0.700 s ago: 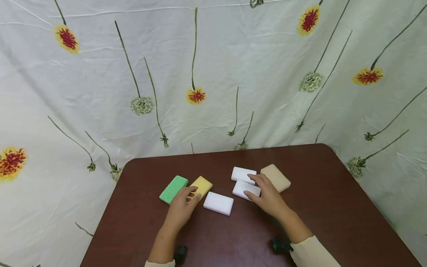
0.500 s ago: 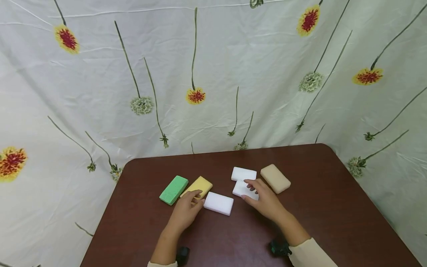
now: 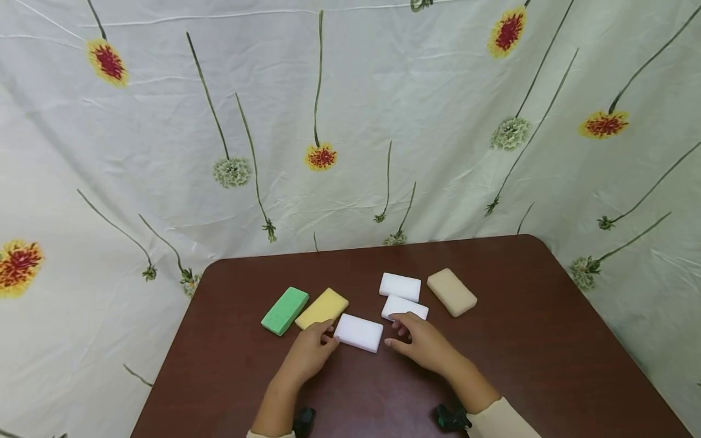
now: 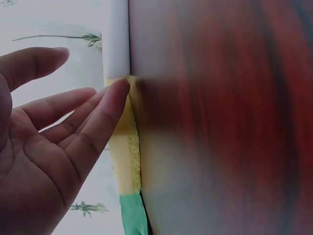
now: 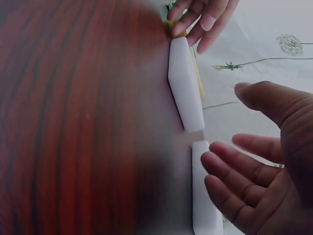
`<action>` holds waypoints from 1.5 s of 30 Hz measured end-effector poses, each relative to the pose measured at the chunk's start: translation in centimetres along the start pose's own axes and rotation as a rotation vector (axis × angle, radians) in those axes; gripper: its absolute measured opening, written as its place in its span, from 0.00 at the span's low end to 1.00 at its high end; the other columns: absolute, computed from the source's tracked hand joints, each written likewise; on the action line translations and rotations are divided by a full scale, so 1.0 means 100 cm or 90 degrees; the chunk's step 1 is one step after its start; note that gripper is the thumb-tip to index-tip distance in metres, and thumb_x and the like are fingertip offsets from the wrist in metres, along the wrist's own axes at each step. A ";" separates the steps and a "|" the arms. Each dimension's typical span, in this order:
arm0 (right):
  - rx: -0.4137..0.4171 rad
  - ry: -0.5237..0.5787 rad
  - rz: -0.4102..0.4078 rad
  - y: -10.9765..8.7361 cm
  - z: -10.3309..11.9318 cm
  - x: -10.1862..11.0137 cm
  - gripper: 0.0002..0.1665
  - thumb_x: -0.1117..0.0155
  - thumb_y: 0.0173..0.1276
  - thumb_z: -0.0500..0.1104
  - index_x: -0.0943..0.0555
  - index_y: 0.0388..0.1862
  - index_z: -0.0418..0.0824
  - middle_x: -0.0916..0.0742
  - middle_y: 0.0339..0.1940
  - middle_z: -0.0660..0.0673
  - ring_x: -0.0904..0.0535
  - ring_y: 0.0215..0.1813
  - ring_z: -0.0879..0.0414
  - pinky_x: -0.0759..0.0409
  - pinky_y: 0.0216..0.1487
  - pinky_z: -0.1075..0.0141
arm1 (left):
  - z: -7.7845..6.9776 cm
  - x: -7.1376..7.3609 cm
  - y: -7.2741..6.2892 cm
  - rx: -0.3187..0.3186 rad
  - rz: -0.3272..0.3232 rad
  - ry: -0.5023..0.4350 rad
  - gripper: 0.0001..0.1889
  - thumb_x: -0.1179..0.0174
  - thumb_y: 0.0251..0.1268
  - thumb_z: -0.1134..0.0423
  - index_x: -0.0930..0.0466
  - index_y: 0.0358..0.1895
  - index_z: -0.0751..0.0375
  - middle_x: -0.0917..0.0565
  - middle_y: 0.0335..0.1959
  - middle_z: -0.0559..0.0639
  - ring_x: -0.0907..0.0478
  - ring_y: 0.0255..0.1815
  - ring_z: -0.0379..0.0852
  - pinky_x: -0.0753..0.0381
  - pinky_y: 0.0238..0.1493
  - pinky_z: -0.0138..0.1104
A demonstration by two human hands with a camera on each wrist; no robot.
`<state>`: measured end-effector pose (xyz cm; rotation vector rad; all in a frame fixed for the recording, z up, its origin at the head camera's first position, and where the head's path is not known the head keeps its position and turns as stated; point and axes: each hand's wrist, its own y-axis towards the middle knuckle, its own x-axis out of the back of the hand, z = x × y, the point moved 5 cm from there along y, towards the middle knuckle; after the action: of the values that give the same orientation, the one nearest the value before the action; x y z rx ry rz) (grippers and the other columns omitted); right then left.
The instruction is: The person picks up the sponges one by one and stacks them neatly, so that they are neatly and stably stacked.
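A white block-shaped sponge (image 3: 358,333) lies on the dark brown table between both hands. By its left end is my left hand (image 3: 308,353), fingers loosely bent with nothing gripped; whether the fingertips touch the sponge I cannot tell. My right hand (image 3: 424,345) hovers off its right end, fingers apart, partly over the front of a second white sponge (image 3: 406,306). In the right wrist view that hand (image 5: 254,181) holds nothing. Just beyond the left fingers lies a yellow sponge (image 3: 322,307), with a green sponge (image 3: 285,311) to its left.
A third white sponge (image 3: 400,286) sits behind the second one, close against it. To the right is a beige sponge (image 3: 451,292). A flower-printed white cloth (image 3: 361,91) hangs behind the table (image 3: 520,347). Each wrist wears a small black device.
My left hand has shifted right, from over the yellow sponge to the nearest white one. My right hand has come nearer and left, off the other white sponges. The sponges stay put.
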<state>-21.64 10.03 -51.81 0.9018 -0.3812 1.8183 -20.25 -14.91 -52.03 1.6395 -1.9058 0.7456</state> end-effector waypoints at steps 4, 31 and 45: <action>-0.005 0.004 0.030 0.001 0.001 -0.007 0.32 0.29 0.68 0.52 0.23 0.66 0.38 0.14 0.49 0.47 0.19 0.48 0.55 0.20 0.51 0.62 | -0.002 -0.003 0.001 -0.004 0.011 -0.001 0.26 0.37 0.70 0.61 0.25 0.68 0.68 0.16 0.53 0.55 0.18 0.48 0.47 0.18 0.45 0.38; -0.038 0.016 0.051 0.015 -0.007 -0.017 0.40 0.22 0.59 0.45 0.25 0.67 0.31 0.20 0.48 0.44 0.23 0.50 0.52 0.24 0.50 0.64 | -0.008 -0.021 0.020 -0.018 0.072 -0.020 0.36 0.27 0.54 0.68 0.29 0.68 0.71 0.22 0.38 0.53 0.28 0.35 0.43 0.27 0.36 0.34; -0.057 0.092 0.044 0.011 -0.014 -0.019 0.39 0.23 0.61 0.40 0.27 0.69 0.33 0.20 0.51 0.43 0.24 0.52 0.50 0.22 0.52 0.65 | -0.005 -0.023 0.019 0.002 0.042 -0.007 0.30 0.27 0.52 0.67 0.22 0.61 0.66 0.22 0.35 0.52 0.28 0.34 0.43 0.28 0.37 0.35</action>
<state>-22.79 9.18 -54.01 0.6982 -0.4033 1.9014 -21.77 -12.70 -53.35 1.5924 -1.9753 0.7687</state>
